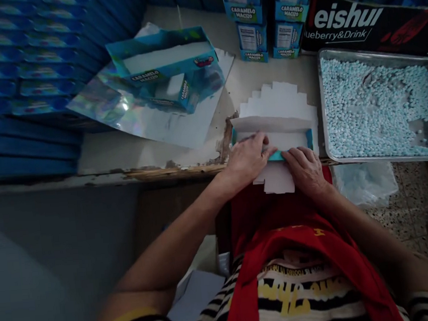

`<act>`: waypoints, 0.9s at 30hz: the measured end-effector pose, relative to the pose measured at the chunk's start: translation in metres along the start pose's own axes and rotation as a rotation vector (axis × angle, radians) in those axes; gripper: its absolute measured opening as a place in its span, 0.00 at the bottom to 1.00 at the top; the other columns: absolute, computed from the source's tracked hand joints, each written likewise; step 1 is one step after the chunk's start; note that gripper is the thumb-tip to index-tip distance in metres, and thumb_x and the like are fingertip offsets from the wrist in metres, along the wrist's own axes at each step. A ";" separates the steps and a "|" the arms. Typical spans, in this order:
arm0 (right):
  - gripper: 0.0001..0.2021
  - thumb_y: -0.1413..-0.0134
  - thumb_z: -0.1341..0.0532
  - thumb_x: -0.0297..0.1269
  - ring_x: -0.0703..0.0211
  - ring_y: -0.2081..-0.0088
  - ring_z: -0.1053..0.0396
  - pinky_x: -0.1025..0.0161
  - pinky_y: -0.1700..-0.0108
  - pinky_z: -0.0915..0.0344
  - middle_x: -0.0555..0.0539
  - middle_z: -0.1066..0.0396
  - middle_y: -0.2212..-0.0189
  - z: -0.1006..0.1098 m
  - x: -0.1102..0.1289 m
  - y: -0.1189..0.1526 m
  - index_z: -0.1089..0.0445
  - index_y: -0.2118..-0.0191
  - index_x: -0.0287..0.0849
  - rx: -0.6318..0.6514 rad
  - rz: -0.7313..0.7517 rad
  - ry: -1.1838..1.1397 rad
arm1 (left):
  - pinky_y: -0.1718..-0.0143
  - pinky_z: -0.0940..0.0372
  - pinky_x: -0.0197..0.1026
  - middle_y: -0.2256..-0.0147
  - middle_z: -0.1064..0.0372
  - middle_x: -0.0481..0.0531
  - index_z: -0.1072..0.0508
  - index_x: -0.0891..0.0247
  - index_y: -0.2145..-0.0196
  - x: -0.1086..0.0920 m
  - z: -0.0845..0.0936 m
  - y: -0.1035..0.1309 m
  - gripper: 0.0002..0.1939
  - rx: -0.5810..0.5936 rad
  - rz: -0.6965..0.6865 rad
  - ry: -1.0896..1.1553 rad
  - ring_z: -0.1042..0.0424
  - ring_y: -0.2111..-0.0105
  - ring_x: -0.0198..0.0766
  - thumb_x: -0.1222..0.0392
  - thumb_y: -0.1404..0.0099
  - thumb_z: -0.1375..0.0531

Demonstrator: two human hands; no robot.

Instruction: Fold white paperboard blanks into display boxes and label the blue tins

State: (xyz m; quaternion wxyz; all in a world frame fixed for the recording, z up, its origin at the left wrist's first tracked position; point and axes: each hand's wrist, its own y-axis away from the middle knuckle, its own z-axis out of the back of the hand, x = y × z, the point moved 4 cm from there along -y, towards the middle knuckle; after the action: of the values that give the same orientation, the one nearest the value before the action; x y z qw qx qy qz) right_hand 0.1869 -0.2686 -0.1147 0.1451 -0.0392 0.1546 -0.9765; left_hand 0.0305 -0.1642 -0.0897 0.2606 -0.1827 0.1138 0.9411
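A partly folded cardboard box (289, 139), white inside and blue outside, lies at the table's front edge. Its back wall stands up, and blue shows at both ends. My left hand (249, 156) reaches over the left part of the box, thumb and fingers closed on its front wall. Against the right part of that wall, my right hand (306, 168) has its fingers bent and pressed together over the edge. Below the hands, a white notched flap (278, 177) hangs over the table edge. More stepped white flaps (274, 100) lie flat behind the box.
At right, a metal tray (326, 105) holds many pale blue candies (377, 106). Blue display boxes (164, 60) rest on a shiny sheet (119, 109) at left. Stacked blue boxes (29, 66) rise far left; filled candy cartons (251, 37) and a black carton (367, 27) stand behind.
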 end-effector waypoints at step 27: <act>0.15 0.23 0.46 0.41 0.53 0.46 0.27 0.57 0.47 0.32 0.42 0.23 0.46 0.083 -0.027 -0.059 0.28 0.41 0.44 0.508 0.195 -0.459 | 0.42 0.37 0.54 0.59 0.22 0.53 0.19 0.54 0.56 0.020 0.014 0.001 0.16 0.114 -0.520 -0.215 0.24 0.54 0.47 0.72 0.34 0.41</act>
State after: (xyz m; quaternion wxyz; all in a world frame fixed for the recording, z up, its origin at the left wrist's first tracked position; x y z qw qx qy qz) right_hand 0.2065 -0.2308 -0.0180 0.2737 -0.2053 -0.1268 -0.9310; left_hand 0.0106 -0.1515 -0.0846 0.5138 -0.0899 0.0873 0.8487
